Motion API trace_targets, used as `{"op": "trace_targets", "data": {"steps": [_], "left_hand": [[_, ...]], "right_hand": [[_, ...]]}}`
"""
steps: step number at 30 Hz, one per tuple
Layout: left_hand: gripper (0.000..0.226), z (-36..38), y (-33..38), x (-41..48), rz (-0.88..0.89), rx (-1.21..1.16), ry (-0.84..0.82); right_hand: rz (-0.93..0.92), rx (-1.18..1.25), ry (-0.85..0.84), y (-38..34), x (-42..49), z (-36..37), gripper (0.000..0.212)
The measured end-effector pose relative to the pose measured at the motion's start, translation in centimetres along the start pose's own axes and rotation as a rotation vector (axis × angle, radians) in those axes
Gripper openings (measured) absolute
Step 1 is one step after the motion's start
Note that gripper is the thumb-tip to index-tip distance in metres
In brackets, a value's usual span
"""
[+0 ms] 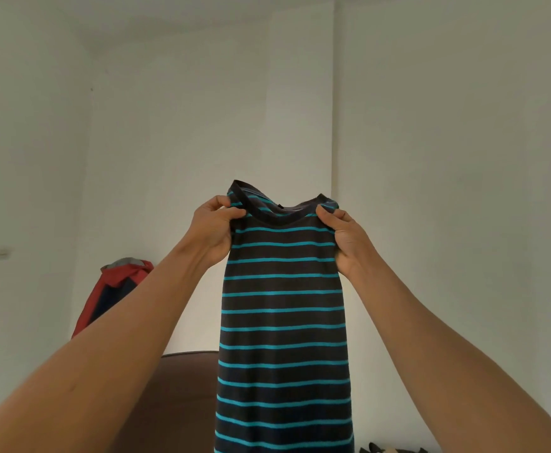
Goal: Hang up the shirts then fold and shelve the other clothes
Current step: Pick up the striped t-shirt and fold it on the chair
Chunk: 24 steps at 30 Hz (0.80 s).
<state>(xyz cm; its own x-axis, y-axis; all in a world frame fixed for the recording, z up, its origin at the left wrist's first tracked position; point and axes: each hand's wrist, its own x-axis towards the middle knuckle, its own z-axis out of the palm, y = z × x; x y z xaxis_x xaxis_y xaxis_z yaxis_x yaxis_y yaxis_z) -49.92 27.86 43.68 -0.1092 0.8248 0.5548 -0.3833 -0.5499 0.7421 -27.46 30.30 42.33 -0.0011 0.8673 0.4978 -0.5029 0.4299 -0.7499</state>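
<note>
A dark grey shirt with teal stripes (284,322) hangs straight down in front of me, held up at arm's length. My left hand (213,232) pinches its left shoulder beside the collar. My right hand (349,241) grips the right shoulder. The collar (277,214) sags between the two hands. The sleeves seem folded behind the body and the hem runs out of the bottom of the view.
A red and navy jacket (110,295) hangs against the white wall at the left, partly behind my left forearm. A brown rounded piece of furniture (182,393) sits low behind the shirt. Some dark items (391,449) lie at the bottom right edge.
</note>
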Motion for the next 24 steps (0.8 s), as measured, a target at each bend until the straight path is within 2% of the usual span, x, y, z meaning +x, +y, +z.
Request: {"op": "trace_targets", "data": {"steps": [2,5,9,12,17,20,24], "left_hand": [[0.024,-0.3,0.0,0.0,-0.021,-0.001,0.004],[0.034,-0.6,-0.1,-0.3,-0.044,0.032,-0.009],[0.032,-1.4,-0.9,-0.9,-0.066,0.107,-0.010],[0.030,-2.9,-1.9,-1.0,-0.094,0.095,0.013],[0.025,-6.2,-4.6,-0.5,-0.132,0.026,0.072],[0.025,-9.1,-6.9,0.3,-0.221,0.055,0.044],[0.030,-14.3,-10.4,1.6,-0.465,0.333,-0.011]], "right_hand": [[0.018,-0.013,-0.036,-0.1,0.0,0.0,0.007],[0.070,0.000,-0.104,0.2,0.3,0.1,0.017],[0.069,-0.142,-0.186,0.7,0.6,0.2,0.021],[0.127,-0.064,-0.230,2.2,1.0,0.0,0.024],[0.146,-0.054,-0.211,6.6,1.8,-0.2,0.012],[0.179,-0.112,-0.219,10.0,2.4,-0.5,0.010],[0.323,-0.273,-0.228,16.2,3.6,-2.3,0.015]]}}
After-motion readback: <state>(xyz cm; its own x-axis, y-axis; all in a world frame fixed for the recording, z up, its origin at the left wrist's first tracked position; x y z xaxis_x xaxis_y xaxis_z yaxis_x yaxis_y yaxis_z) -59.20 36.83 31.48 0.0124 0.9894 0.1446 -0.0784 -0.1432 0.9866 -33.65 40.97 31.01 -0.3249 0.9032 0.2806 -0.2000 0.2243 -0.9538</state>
